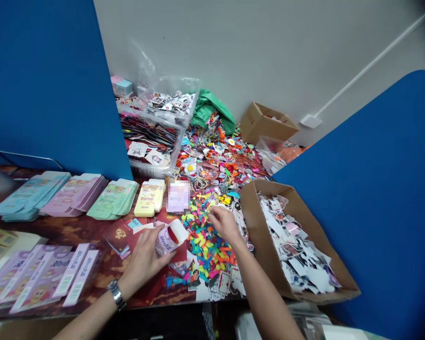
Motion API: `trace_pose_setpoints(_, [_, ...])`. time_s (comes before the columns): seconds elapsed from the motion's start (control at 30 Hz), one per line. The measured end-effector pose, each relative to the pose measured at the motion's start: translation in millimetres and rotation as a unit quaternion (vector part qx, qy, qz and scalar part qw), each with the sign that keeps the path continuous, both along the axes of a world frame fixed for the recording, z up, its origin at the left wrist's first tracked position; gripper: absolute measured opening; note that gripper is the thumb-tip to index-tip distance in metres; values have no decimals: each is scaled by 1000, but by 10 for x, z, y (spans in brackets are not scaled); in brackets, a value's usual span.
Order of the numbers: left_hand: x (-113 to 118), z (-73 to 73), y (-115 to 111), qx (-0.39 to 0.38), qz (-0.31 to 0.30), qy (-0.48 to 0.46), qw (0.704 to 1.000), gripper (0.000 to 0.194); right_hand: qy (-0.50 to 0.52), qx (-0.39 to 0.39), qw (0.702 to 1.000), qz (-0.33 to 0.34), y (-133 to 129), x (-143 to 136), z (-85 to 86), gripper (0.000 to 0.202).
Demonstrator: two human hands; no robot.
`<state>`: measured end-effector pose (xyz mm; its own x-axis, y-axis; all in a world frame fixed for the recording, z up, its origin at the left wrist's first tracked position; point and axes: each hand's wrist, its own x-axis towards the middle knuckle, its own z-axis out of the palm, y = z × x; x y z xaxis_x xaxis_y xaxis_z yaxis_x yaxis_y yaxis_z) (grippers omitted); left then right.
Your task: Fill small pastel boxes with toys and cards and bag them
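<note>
A small purple box (165, 242) with its white flap raised is gripped between the fingers and thumb of my left hand (147, 257), which wears a metal watch. The box's open top faces right and shows red inside. My right hand (224, 223) is over a pile of colourful small rubbery pieces (208, 248), its fingers bent together at the upper part of the pile. Whatever is between those fingertips is too small to name. Red envelopes (118, 236) and cards lie beside and under my left hand.
Stacks of blue (30, 196), pink (72, 194), green (113, 200) and yellow cartons (149, 198) line the left. Purple boxes (44, 278) lie at front left. A cardboard box (257, 226) of stickers stands right. Clear bins (179, 156), mixed trinkets and blue partitions (389, 198) surround the table.
</note>
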<state>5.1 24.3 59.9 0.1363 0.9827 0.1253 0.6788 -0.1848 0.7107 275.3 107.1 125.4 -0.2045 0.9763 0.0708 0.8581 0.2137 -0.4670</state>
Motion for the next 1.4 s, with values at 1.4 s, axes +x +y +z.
trace_pose_setpoints(1.4, [134, 13, -2, 60, -22, 37, 997, 66, 74, 0, 981, 177, -429, -643, 193, 13])
